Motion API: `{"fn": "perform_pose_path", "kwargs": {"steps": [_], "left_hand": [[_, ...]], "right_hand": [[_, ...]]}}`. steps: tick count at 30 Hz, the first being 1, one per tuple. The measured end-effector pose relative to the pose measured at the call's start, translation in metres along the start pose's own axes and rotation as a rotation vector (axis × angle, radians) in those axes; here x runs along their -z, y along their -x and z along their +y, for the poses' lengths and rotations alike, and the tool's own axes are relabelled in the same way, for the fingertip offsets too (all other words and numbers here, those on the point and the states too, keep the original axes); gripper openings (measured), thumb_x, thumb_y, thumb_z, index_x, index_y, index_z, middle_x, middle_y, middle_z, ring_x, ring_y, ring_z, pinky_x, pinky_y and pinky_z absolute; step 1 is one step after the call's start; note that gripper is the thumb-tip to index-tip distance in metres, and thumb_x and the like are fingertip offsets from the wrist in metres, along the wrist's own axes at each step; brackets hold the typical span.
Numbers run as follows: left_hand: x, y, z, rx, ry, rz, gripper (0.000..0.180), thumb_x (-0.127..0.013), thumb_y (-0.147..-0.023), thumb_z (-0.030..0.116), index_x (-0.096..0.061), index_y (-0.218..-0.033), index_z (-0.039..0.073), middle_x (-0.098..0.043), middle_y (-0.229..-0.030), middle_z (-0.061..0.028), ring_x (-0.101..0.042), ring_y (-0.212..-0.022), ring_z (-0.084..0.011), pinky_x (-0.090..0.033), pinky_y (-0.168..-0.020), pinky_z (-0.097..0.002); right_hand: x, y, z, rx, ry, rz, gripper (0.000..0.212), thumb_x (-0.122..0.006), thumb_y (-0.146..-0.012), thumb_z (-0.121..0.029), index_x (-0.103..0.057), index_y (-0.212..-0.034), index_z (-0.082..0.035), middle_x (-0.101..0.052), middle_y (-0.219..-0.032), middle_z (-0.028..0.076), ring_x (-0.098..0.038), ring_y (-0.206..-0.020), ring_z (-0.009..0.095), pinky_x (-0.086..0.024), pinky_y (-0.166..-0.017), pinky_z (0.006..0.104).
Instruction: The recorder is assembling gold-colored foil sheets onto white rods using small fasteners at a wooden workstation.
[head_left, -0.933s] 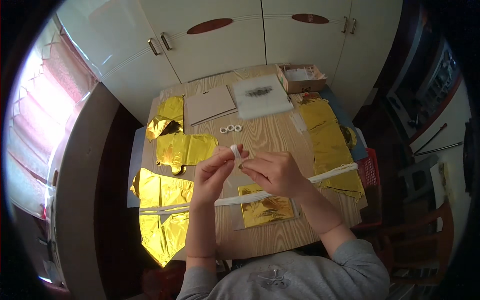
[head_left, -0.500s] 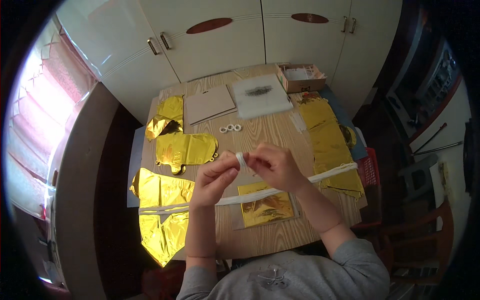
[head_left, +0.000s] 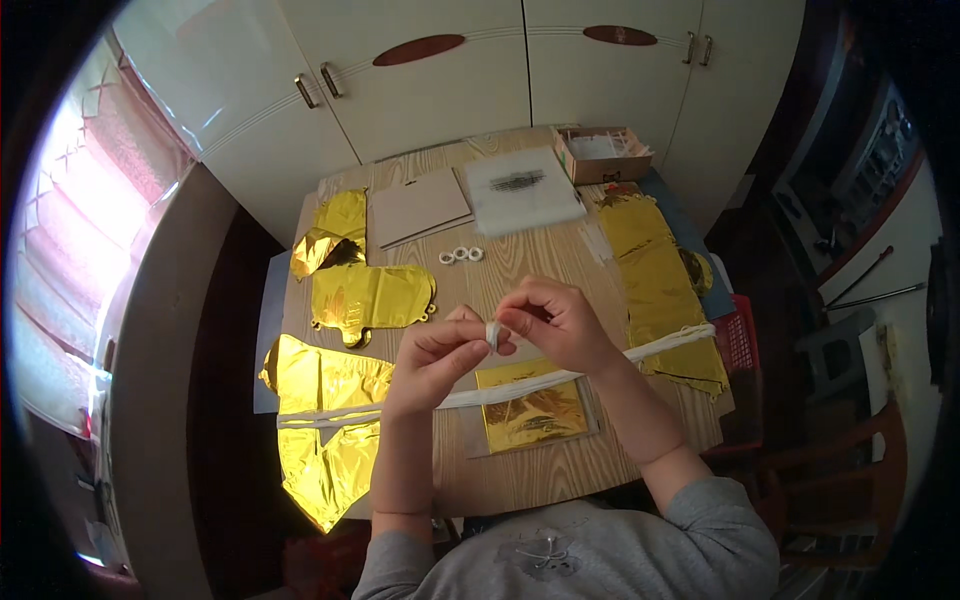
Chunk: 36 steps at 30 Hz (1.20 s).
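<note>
Over the middle of the table, my left hand [head_left: 440,350] is closed with a small white roll [head_left: 492,336] between its fingers. It looks like the small white rolls [head_left: 461,255] lying on the table beyond. My right hand [head_left: 552,318] is pinched at the top of the held roll; whether it grips a loose end is too small to tell. Below both hands, a long white bundle of strips [head_left: 520,385] runs across the table and over a folded gold foil sheet in a clear bag [head_left: 535,415]. Flat gold foil balloons [head_left: 325,380] lie left of my left hand.
More gold foil balloons lie at the far left [head_left: 375,298] and right [head_left: 655,270]. Grey-brown boards [head_left: 420,208], a translucent plastic bag [head_left: 525,205] and an open cardboard box [head_left: 603,158] are at the back. White cabinets stand behind, a red basket [head_left: 740,338] at right.
The white roll has moved slightly right and down with my left hand. My right hand has shifted slightly up and turned at the roll's top. Things on the table stay in place.
</note>
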<state>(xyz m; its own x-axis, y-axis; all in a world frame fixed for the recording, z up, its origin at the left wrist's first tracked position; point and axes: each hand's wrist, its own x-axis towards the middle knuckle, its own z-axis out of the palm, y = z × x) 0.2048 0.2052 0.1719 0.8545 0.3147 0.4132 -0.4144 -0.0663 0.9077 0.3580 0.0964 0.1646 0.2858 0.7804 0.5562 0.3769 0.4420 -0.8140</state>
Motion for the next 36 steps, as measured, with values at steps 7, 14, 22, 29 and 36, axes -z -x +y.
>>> {"fn": "perform_pose_path", "kwargs": {"steps": [7,14,22,29,36], "left_hand": [[-0.001,-0.006,-0.005,-0.043,-0.210,0.227,0.034,-0.051,-0.085,-0.004,-0.057,-0.118,0.001,-0.064,-0.104,-0.0050,-0.051,-0.089,-0.0092,-0.039,-0.082,-0.0228],[0.003,-0.005,-0.006,-0.023,0.060,0.181,0.031,-0.050,-0.085,-0.003,-0.058,-0.115,-0.002,-0.063,-0.109,-0.0114,-0.052,-0.109,-0.0149,-0.039,-0.091,-0.0286],[0.011,-0.009,-0.014,-0.120,0.704,0.069,0.027,-0.054,-0.085,0.003,-0.058,-0.112,-0.003,-0.062,-0.109,-0.0144,-0.050,-0.117,-0.0269,-0.037,-0.100,-0.0373],[0.013,-0.005,-0.013,-0.036,0.783,0.061,0.029,-0.052,-0.087,0.003,-0.055,-0.115,-0.003,-0.063,-0.107,-0.0148,-0.053,-0.113,-0.0288,-0.041,-0.098,-0.0383],[0.005,-0.005,-0.005,0.109,0.659,0.156,0.029,-0.052,-0.085,-0.002,-0.055,-0.115,-0.005,-0.062,-0.108,-0.0153,-0.057,-0.108,-0.0251,-0.044,-0.096,-0.0367]], "right_hand": [[-0.014,0.000,-0.008,0.190,0.285,0.127,0.007,-0.066,-0.078,-0.001,-0.064,-0.084,-0.003,-0.053,-0.067,0.002,-0.049,-0.054,0.007,-0.039,-0.047,0.0216],[-0.002,0.000,-0.009,0.155,0.292,0.206,0.007,-0.065,-0.076,-0.004,-0.063,-0.083,-0.006,-0.055,-0.068,0.003,-0.055,-0.057,0.013,-0.044,-0.051,0.0251],[-0.007,-0.003,-0.004,0.242,0.159,0.146,0.023,-0.060,-0.079,0.003,-0.058,-0.101,-0.005,-0.057,-0.090,0.007,-0.058,-0.074,0.014,-0.049,-0.065,0.0251],[-0.010,-0.001,-0.006,0.278,0.143,0.109,0.028,-0.060,-0.076,0.007,-0.059,-0.101,-0.006,-0.058,-0.092,0.008,-0.060,-0.079,0.016,-0.051,-0.068,0.0262],[0.003,-0.006,-0.010,0.470,0.364,0.119,0.030,-0.063,-0.076,0.003,-0.059,-0.104,-0.005,-0.060,-0.099,0.009,-0.061,-0.080,0.018,-0.051,-0.070,0.0271]]}}
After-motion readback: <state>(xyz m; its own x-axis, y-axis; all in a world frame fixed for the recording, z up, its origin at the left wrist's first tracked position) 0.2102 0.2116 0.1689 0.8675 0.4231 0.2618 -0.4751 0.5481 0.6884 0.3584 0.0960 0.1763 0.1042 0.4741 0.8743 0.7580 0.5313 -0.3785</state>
